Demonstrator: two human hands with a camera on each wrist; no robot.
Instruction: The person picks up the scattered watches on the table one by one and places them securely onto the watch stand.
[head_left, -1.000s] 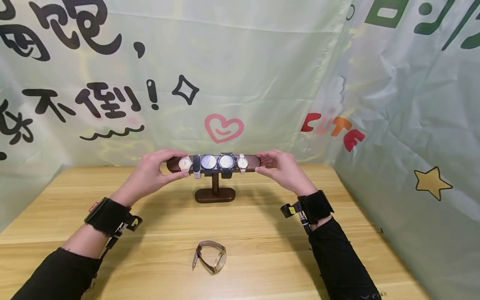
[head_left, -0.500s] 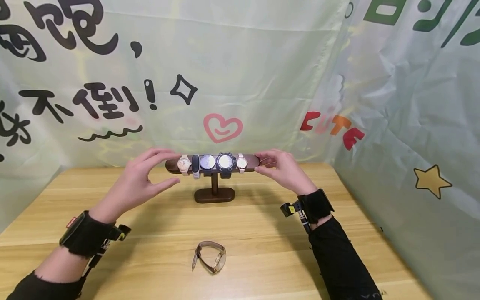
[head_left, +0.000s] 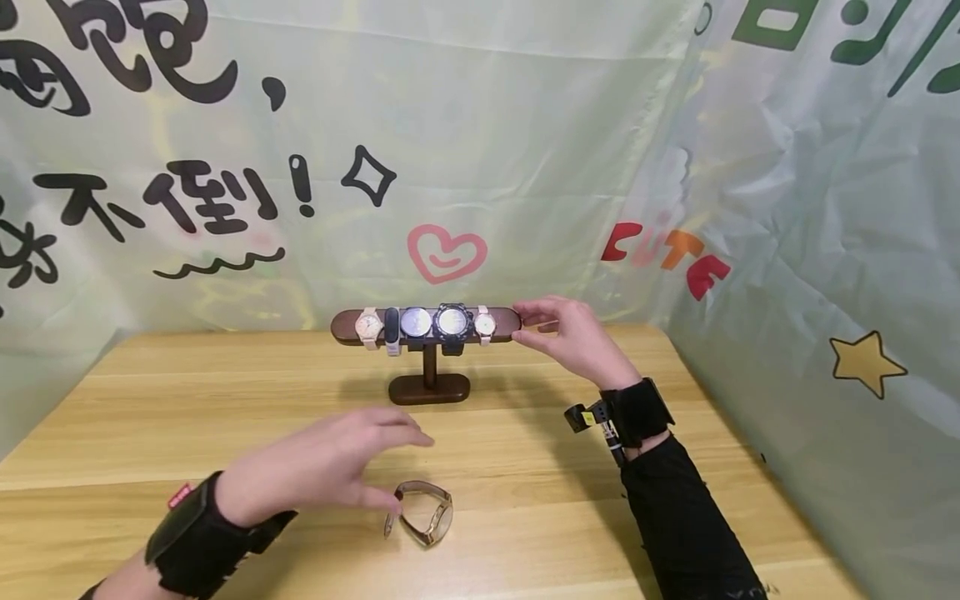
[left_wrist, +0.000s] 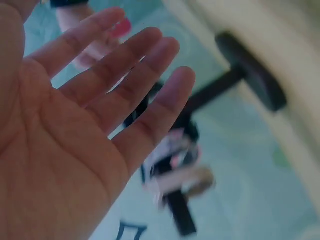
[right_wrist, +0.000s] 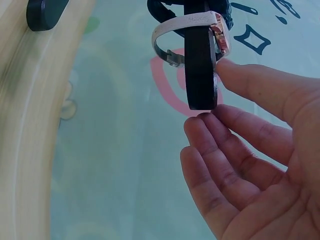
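A dark brown wooden watch stand (head_left: 430, 367) stands at the back of the table, with several watches strapped along its bar. My right hand (head_left: 573, 337) holds the bar's right end between thumb and fingers. In the right wrist view, the thumb lies beside a pale-strapped watch (right_wrist: 192, 22) near that end. My left hand (head_left: 322, 458) is over the table front with its fingers extended, holding nothing. Its thumb tip overlaps the strap of a loose wristwatch (head_left: 441, 525), which has a brown strap and a gold-toned case. The left wrist view shows the palm and spread fingers.
The wooden table (head_left: 540, 517) meets a pale printed cloth (head_left: 525, 167) behind the stand. Another cloth wall, marked with a gold star (head_left: 867, 365), runs along the right side. Each wrist wears a black band (head_left: 637, 412).
My left hand has let go of the stand's left end and come down toward me, beside the loose wristwatch. My right hand has stayed at the right end.
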